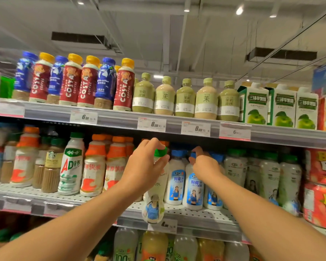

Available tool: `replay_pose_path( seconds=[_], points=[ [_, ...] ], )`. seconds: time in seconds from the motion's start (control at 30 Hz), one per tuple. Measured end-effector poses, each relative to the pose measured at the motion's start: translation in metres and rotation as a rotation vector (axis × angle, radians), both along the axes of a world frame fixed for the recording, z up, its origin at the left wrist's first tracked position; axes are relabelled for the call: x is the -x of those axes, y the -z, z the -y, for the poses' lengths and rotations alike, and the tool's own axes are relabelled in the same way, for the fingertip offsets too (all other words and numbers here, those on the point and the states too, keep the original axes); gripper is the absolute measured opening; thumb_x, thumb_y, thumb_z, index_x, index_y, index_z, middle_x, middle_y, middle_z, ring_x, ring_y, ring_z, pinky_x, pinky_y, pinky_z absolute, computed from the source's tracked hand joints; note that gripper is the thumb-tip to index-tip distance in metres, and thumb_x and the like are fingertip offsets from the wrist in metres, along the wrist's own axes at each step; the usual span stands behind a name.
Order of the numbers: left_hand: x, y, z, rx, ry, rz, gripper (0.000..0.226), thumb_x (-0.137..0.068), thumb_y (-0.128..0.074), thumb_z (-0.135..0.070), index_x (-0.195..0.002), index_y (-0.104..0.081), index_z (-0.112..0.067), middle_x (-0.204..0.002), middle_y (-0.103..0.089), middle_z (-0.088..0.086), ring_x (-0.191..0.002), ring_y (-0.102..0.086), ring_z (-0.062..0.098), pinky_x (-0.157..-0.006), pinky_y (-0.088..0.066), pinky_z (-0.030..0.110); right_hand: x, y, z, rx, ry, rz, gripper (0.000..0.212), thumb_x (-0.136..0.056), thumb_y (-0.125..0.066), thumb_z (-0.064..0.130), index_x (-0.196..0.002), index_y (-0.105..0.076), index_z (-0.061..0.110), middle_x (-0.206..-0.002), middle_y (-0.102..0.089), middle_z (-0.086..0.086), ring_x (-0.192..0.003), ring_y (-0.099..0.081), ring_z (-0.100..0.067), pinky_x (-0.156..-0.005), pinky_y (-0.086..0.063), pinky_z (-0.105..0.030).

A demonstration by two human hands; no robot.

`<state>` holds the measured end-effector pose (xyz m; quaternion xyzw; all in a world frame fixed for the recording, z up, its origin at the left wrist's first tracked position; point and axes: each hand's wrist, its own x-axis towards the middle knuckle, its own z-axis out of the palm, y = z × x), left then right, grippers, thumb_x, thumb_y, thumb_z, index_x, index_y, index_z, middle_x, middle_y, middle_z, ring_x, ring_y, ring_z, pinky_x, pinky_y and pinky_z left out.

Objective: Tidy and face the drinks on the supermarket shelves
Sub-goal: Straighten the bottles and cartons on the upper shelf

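Seen from a head-worn camera looking at supermarket drink shelves, two bare arms reach toward the middle shelf. The left hand (143,164) is curled round the neck and shoulder of a tall white plastic bottle with a green cap (154,187), filled with a pale whitish drink and printed with a figure in a blue top; this bottle is at the very front of the perforated white metal middle shelf (196,213), its base down over the shelf edge, so whether it rests on the shelf cannot be told. The right hand (205,164) has its fingers curled over the top of a white plastic bottle with a blue cap and blue label (193,187), which stands upright in a row of similar milky-white bottles just right of the green-capped one. Further right stand pale bottles with green caps (271,178), then red printed cartons (320,185). Left of the hands are white bottles with orange caps and orange wrap (94,166), a white bottle with a green cap and red lettering (72,164), and brown coffee bottles (51,166). The top shelf holds red and blue coffee bottles with yellow and blue caps (70,81), rounded bottles of green and beige tea drink (184,98), and white cartons picturing green apples (282,108). White price tags (151,124) line the shelf edge.
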<state>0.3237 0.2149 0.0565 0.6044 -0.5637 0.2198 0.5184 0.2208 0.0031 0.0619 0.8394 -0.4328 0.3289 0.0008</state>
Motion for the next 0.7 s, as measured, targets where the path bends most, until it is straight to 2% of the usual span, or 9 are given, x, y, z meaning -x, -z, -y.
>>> replay_pose_path(
  seconds=[0.2,0.33,0.43,0.47,0.53,0.6,0.63,0.7],
  points=[
    [0.009,-0.002,0.005,-0.024,0.028,-0.018,0.014,-0.09,-0.06,-0.033,-0.1,-0.05,-0.032,-0.105,-0.052,-0.015,-0.083,-0.06,0.007,-0.072,-0.056,0.032,-0.007,0.005,0.017,0.012,0.046,-0.074,0.038,-0.097,-0.047,0.026,-0.132,-0.032,0.029,-0.132,-0.041,-0.004,-0.108,-0.053,-0.026,-0.072,-0.036,-0.036],
    [0.012,-0.003,0.009,-0.014,0.024,-0.013,0.015,-0.09,-0.062,-0.033,-0.101,-0.052,-0.031,-0.104,-0.052,-0.016,-0.086,-0.058,0.006,-0.073,-0.056,0.032,-0.006,-0.001,0.014,-0.043,0.034,-0.118,0.041,-0.098,-0.045,0.024,-0.136,-0.032,0.028,-0.141,-0.035,-0.004,-0.116,-0.049,-0.027,-0.08,-0.037,-0.036],
    [0.014,-0.003,0.013,-0.005,0.015,-0.025,0.016,-0.088,-0.064,-0.034,-0.099,-0.053,-0.032,-0.101,-0.053,-0.016,-0.084,-0.057,0.001,-0.069,-0.056,0.026,0.009,0.005,-0.006,0.025,0.033,-0.063,0.048,-0.101,-0.036,0.029,-0.148,-0.024,0.03,-0.157,-0.016,-0.006,-0.122,-0.05,-0.031,-0.085,-0.042,-0.039],
    [0.015,-0.004,0.014,-0.001,0.014,-0.036,0.016,-0.087,-0.065,-0.034,-0.097,-0.053,-0.033,-0.101,-0.054,-0.015,-0.083,-0.056,-0.002,-0.067,-0.056,0.024,0.017,0.007,-0.017,0.094,0.006,-0.005,0.048,-0.102,-0.034,0.03,-0.149,-0.025,0.029,-0.157,-0.017,-0.006,-0.117,-0.054,-0.031,-0.083,-0.045,-0.039],
    [0.018,-0.003,0.019,0.01,0.028,-0.072,0.017,-0.084,-0.069,-0.035,-0.094,-0.055,-0.034,-0.099,-0.056,-0.015,-0.083,-0.056,0.0,-0.068,-0.056,0.027,0.035,0.015,-0.043,0.154,-0.188,0.172,0.041,-0.103,-0.034,0.029,-0.143,-0.04,0.024,-0.146,-0.035,0.0,-0.109,-0.057,-0.02,-0.085,-0.049,-0.035],
    [0.025,-0.001,0.024,0.014,0.057,-0.1,0.018,-0.081,-0.072,-0.036,-0.089,-0.056,-0.036,-0.094,-0.057,-0.017,-0.085,-0.055,0.003,-0.072,-0.056,0.035,0.055,0.031,-0.069,-0.004,-0.415,0.345,0.036,-0.1,-0.04,0.031,-0.133,-0.052,0.027,-0.13,-0.051,0.012,-0.111,-0.053,-0.005,-0.097,-0.046,-0.032],
    [0.03,-0.001,0.027,0.015,0.065,-0.104,0.018,-0.08,-0.073,-0.037,-0.087,-0.057,-0.037,-0.092,-0.058,-0.017,-0.086,-0.055,0.003,-0.073,-0.055,0.037,0.067,0.041,-0.082,-0.106,-0.485,0.365,0.041,-0.095,-0.042,0.04,-0.134,-0.051,0.031,-0.128,-0.053,0.015,-0.112,-0.052,-0.001,-0.099,-0.045,-0.031],
    [0.043,-0.001,0.035,0.021,0.074,-0.11,0.019,-0.078,-0.074,-0.039,-0.086,-0.057,-0.036,-0.088,-0.059,-0.017,-0.084,-0.055,0.002,-0.071,-0.054,0.035,0.085,0.061,-0.102,-0.174,-0.507,0.242,0.067,-0.081,-0.044,0.062,-0.144,-0.032,0.04,-0.138,-0.044,0.021,-0.11,-0.049,0.003,-0.097,-0.043,-0.026]
  ],
)
